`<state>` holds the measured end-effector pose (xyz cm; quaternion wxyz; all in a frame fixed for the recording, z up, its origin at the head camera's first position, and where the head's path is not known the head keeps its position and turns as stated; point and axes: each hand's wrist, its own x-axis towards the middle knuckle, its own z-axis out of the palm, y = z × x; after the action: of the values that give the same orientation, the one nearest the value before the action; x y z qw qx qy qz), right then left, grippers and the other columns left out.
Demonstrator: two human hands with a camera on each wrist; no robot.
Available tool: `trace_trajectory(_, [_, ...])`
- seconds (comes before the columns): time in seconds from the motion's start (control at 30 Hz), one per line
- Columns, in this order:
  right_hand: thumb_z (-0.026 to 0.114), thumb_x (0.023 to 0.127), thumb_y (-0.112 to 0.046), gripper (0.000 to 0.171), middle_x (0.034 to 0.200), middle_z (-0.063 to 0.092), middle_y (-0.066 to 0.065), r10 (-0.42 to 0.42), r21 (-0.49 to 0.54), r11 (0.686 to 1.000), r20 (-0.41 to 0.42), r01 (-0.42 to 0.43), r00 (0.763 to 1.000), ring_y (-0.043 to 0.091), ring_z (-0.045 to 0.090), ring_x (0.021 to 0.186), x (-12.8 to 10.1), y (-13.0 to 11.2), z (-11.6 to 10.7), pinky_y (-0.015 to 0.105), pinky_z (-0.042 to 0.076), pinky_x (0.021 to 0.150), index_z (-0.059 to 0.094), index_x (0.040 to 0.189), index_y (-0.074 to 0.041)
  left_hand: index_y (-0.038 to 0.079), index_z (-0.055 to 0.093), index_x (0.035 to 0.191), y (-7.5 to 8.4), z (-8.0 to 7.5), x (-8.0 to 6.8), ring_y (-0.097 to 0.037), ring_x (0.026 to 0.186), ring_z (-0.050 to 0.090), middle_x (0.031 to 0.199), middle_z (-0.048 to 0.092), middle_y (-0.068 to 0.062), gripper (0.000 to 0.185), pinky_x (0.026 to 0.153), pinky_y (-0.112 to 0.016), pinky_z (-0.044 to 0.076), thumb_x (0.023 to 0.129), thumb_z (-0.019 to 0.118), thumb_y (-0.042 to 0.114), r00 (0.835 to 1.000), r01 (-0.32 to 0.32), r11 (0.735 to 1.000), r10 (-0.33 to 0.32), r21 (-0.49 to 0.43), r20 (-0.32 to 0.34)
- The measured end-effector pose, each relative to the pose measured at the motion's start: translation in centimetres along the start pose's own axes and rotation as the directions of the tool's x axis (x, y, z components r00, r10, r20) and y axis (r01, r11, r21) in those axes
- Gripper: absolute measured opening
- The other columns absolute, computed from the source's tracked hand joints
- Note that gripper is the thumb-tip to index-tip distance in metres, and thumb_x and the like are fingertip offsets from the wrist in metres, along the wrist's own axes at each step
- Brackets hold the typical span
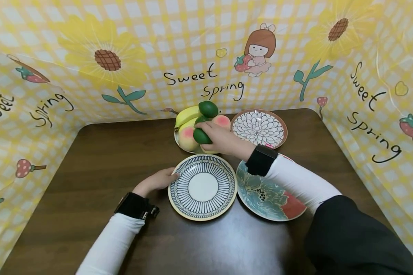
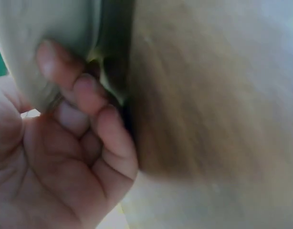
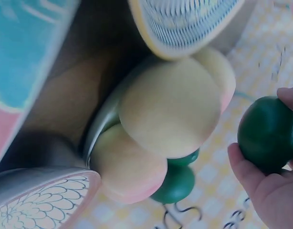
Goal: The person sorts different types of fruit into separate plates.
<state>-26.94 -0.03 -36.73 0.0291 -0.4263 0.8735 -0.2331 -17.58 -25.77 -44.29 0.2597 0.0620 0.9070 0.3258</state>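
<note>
My right hand point(image 1: 217, 140) grips a green avocado point(image 1: 201, 136) just above the fruit plate point(image 1: 176, 142) at the back of the table; the same avocado point(image 3: 268, 133) shows between thumb and fingers in the right wrist view. The plate holds two peaches point(image 1: 187, 138), a banana point(image 1: 187, 115) and other avocados point(image 1: 208, 109). My left hand point(image 1: 158, 180) rests against the left rim of the black-and-white striped plate point(image 1: 202, 187); its curled fingers point(image 2: 84, 95) touch that rim.
A teal floral plate point(image 1: 270, 196) lies under my right forearm. A brown-rimmed patterned plate point(image 1: 259, 128) sits at the back right. Yellow checked cloth walls enclose the dark wooden table point(image 1: 99, 160) on three sides.
</note>
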Motion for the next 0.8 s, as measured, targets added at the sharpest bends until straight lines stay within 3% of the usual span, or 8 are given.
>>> trace_trajectory(0.2, [0.074, 0.095, -0.019, 0.062, 0.140, 0.055, 0.021, -0.089, -0.010, 0.996, 0.162, 0.092, 0.983, 0.032, 0.061, 0.123, -2.7, -1.9, 1.7, 0.044, 0.051, 0.106, 0.044, 0.147, -0.002, -0.008, 0.052, 0.136, 0.2, -0.1, 0.0, -0.027, 0.103, 0.064, 0.107, 0.068, -0.018, 0.041, 0.098, -0.044, 0.049, 0.110, 0.042, 0.022, 0.999, 0.028, 0.995, -0.026, 0.098, -0.025])
trace_trajectory(0.33, [0.073, 0.095, -0.018, 0.059, 0.137, 0.056, 0.020, -0.173, -0.019, 0.982, 0.289, 0.187, 0.942, 0.030, 0.060, 0.121, -4.1, -3.0, 3.6, 0.042, 0.051, 0.106, 0.044, 0.144, -0.002, -0.009, 0.053, 0.128, 0.4, 0.0, 0.3, -0.026, 0.093, 0.063, 0.098, 0.064, -0.015, 0.038, 0.086, -0.037, 0.049, 0.110, 0.040, 0.022, 0.999, 0.049, 0.987, -0.045, 0.153, -0.027])
trace_trajectory(0.43, [0.072, 0.095, -0.014, 0.057, 0.135, 0.056, 0.021, -0.258, -0.011, 0.961, 0.329, 0.277, 0.908, 0.032, 0.058, 0.123, -4.9, -3.6, 4.7, 0.041, 0.049, 0.109, 0.044, 0.141, 0.001, -0.008, 0.051, 0.124, 0.8, -0.1, 0.4, -0.025, 0.088, 0.061, 0.093, 0.060, -0.013, 0.036, 0.081, -0.034, 0.048, 0.111, 0.038, 0.022, 0.998, 0.068, 0.984, -0.065, 0.164, -0.019])
trace_trajectory(0.6, [0.076, 0.091, -0.013, 0.055, 0.127, 0.059, 0.019, -0.346, -0.030, 0.928, 0.296, 0.371, 0.890, 0.030, 0.061, 0.118, -5.7, -4.1, 5.8, 0.038, 0.049, 0.108, 0.048, 0.135, 0.002, -0.013, 0.044, 0.137, 1.3, -0.2, 0.8, -0.029, 0.102, 0.060, 0.107, 0.061, -0.020, 0.045, 0.094, -0.041, 0.047, 0.112, 0.034, 0.023, 0.997, 0.076, 0.983, -0.079, 0.168, 0.007])
trace_trajectory(0.8, [0.077, 0.090, -0.018, 0.057, 0.129, 0.057, 0.016, -0.358, -0.071, 0.913, 0.335, 0.402, 0.871, 0.029, 0.060, 0.116, -6.1, -4.7, 6.7, 0.038, 0.049, 0.107, 0.047, 0.135, -0.001, -0.017, 0.039, 0.141, 1.3, -0.3, 0.7, -0.034, 0.112, 0.058, 0.123, 0.058, -0.028, 0.048, 0.101, -0.046, 0.046, 0.112, 0.033, 0.020, 0.997, 0.062, 0.983, -0.070, 0.175, 0.036])
